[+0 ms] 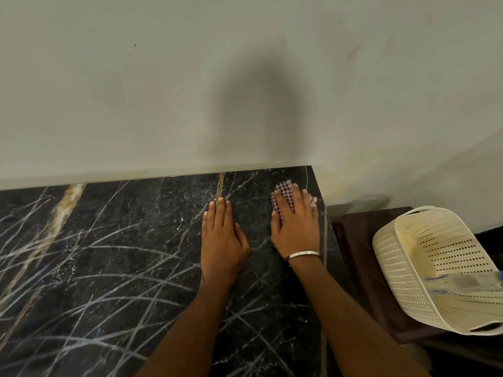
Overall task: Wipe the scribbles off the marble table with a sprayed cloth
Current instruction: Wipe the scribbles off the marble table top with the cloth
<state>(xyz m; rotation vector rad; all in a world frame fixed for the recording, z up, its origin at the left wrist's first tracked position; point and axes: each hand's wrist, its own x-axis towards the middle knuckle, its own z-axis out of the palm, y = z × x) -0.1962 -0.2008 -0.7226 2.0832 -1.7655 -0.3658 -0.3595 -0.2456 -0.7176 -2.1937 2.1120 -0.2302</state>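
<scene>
We see a person's two bare hands laid on a black marble table (114, 240) streaked with pale veins and with thin whitish scribbles (89, 270) that arc across most of its left and lower surface. The table stands against a plain grey-green wall (163, 91), and every place below is given in relation to that table.

At the table's far right corner, just short of the wall, the right hand (295, 227) presses flat on a checked cloth (283, 190). Its fingers are straight and slightly spread over the fabric, not curled round it; the cloth shows beyond the fingertips and along the thumb side, and it lies flat on the marble close to the table's right edge. A silver bangle (303, 254) circles that wrist.

Just to the left, the left hand (221, 235) rests palm down on bare marble, fingers straight and held close together, thumb angled out toward the right hand. The two hands are near each other but apart, and the left one does not touch the cloth.

Beyond the table's right edge, on a lower dark brown surface (356, 254), a cream perforated plastic basket (402, 270) sits tilted, its open mouth turned toward us.
</scene>
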